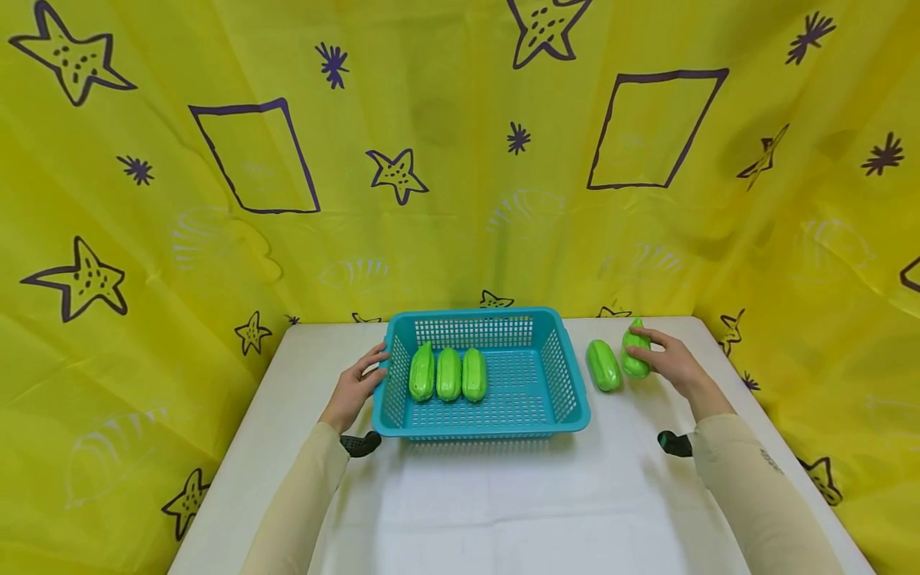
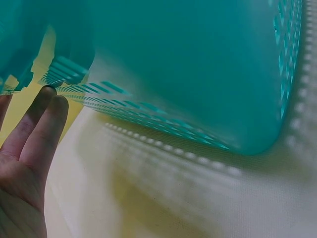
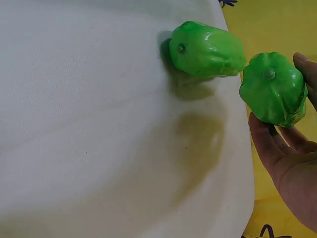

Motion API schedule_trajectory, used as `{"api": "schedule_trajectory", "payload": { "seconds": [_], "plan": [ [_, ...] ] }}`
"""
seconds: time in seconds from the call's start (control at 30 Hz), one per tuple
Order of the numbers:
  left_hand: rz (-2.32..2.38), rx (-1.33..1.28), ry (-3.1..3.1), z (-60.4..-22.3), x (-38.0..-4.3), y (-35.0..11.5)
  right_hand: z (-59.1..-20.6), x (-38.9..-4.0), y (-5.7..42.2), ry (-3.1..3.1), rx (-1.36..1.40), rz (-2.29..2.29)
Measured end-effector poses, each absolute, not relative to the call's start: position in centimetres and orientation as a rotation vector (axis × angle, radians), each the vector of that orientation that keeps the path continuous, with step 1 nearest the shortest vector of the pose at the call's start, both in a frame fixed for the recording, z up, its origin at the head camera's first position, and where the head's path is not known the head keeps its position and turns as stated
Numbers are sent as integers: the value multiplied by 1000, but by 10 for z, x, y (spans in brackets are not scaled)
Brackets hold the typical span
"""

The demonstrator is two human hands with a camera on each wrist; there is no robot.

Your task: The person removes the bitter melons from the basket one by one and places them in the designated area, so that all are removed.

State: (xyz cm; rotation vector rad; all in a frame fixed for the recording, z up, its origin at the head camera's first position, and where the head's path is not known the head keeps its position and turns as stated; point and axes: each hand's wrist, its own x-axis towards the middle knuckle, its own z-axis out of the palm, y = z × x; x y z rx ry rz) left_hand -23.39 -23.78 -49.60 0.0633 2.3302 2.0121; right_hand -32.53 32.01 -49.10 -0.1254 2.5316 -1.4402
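A teal perforated plastic basket (image 1: 496, 431) stands on the white table. In its left half lie a green ribbed gourd (image 1: 422, 372), a second gourd (image 1: 449, 374) and a third gourd (image 1: 474, 375), side by side. At the basket's left side, my left hand (image 1: 357, 386) touches the wall near the rim with its fingers extended, as the left wrist view also shows the fingers (image 2: 42, 129). To the right of the basket, my right hand (image 1: 672, 361) grips another green gourd (image 3: 275, 89) between thumb and fingers. Just left of it, one more gourd (image 1: 604, 366) lies on the table.
The white table (image 1: 503, 503) runs up to a yellow curtain (image 1: 460, 239) with star drawings at the back and both sides. Dark wrist camera mounts show below the left wrist (image 1: 361, 444) and the right wrist (image 1: 674, 443).
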Motion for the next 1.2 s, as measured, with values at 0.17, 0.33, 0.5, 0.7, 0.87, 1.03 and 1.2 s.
{"api": "schedule_trajectory", "payload": {
  "seconds": [0.17,0.33,0.5,0.7,0.87,1.03,1.2],
  "plan": [
    [2011,44,2330,-495,-235,-237,-494,-328,324,2556,-116,-1373],
    [2013,27,2326,-493,-235,-237,-499,-330,328,2552,-132,-1317],
    [2026,25,2321,-493,-236,-237,-504,-333,329,2581,-171,-1245],
    [2024,38,2323,-493,-236,-238,-510,-336,327,2605,-192,-1190],
    [2022,31,2322,-493,-235,-238,-516,-336,326,2598,-171,-1171],
    [2005,34,2323,-493,-234,-237,-520,-335,327,2587,-156,-1154],
    [2004,40,2329,-493,-234,-237,-521,-336,327,2611,-163,-1132]
  ]
}}
